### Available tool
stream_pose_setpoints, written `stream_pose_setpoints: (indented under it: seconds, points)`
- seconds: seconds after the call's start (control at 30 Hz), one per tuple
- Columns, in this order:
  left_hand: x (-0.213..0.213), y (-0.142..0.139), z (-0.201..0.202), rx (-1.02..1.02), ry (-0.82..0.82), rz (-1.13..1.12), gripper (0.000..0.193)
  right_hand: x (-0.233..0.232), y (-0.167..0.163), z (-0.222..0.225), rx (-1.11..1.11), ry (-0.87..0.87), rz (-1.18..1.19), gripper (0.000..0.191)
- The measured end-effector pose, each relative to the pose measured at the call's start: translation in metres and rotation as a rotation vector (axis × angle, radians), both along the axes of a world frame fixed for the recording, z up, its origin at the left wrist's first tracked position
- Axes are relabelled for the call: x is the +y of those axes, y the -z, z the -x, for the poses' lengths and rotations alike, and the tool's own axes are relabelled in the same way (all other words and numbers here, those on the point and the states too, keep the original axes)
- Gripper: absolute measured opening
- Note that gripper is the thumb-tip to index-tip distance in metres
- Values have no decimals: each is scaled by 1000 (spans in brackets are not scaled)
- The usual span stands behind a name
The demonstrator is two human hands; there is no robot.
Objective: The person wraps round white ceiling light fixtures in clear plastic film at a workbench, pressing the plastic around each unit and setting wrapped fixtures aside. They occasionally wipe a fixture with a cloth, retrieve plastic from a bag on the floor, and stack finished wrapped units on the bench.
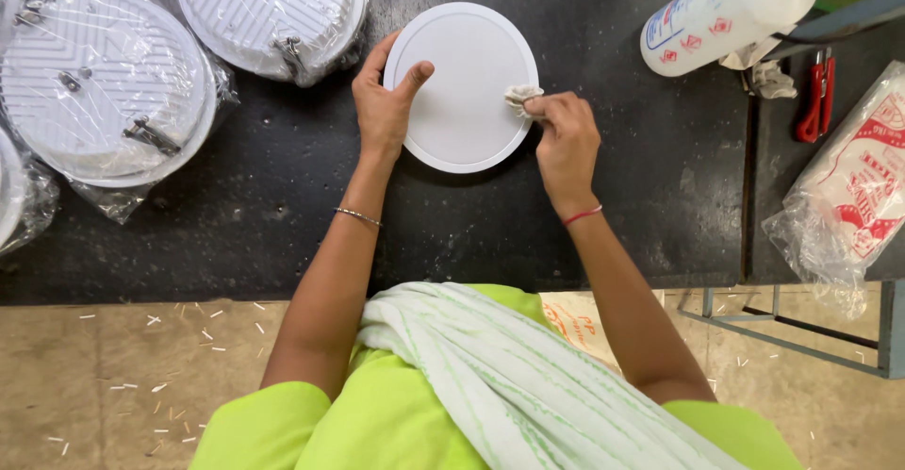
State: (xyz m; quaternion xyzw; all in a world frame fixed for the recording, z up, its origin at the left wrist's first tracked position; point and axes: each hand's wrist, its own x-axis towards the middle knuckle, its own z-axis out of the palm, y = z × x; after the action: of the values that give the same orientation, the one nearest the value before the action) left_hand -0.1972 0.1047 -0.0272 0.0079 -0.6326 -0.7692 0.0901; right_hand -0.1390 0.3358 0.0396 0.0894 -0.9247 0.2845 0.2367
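White plastic all over this bench, so left to right. At 9 to 11 o'clock of the black worktop (283, 206) sit the bagged round light fixtures (104, 83), backs up with metal spring clips showing, each in clear film; a second bagged fixture (273, 8) lies at about 11 o'clock, and slivers of others show at the left edge. Those look like finished stock, though I can't tell whether they came through your hands.

Your left hand (382, 102) clamps the round white panel light (462, 85) at its 9 o'clock rim: thumb laid across the face, fingers curled over the top edge, a firm steadying hold. The panel lies flat, face up, at 12 o'clock from your body, touching the worktop.

Your right hand (564, 140) has its fingers pinched closed on a small wad of cloth (520, 98), pressed to the panel's 3 o'clock edge. Judging by that, you're mid-wipe: the face looks clean and even, the right rim is under the cloth now, and the lower rim I can't judge. It isn't bagged yet.

Further right, at 1 o'clock, a white spray bottle (726, 13) lies tipped, red-handled cutters (816, 93) beside it, and a packet of printed bags (848, 187) at 3 o'clock overhangs the bench edge.
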Motion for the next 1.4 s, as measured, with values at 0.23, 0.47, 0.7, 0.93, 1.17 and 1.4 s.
stream_pose_setpoints:
  seconds: [0.23, 0.47, 0.7, 0.93, 1.17, 1.4]
  points:
    - [-1, 0, -4, -69, 36, -55, 77, 2, 1, 5, -31, -31, 48, 24]
    - [-1, 1, -1, -3, 9, 48, 77, 3, 5, -2, -15, 11, -49, 23]
    - [-2, 6, -2, 27, -5, 52, 76, 4, 7, -1, 3, -5, -56, 30]
    - [-2, 9, -1, -21, 39, -86, 75, 0, 1, 8, 7, -11, -44, 24]
    - [1, -2, -2, -11, 2, -15, 72, -2, -3, -18, -28, -8, -82, 34]
    - [0, -4, -4, -42, 14, -20, 73, -4, 2, 67, 85, -114, -130, 29]
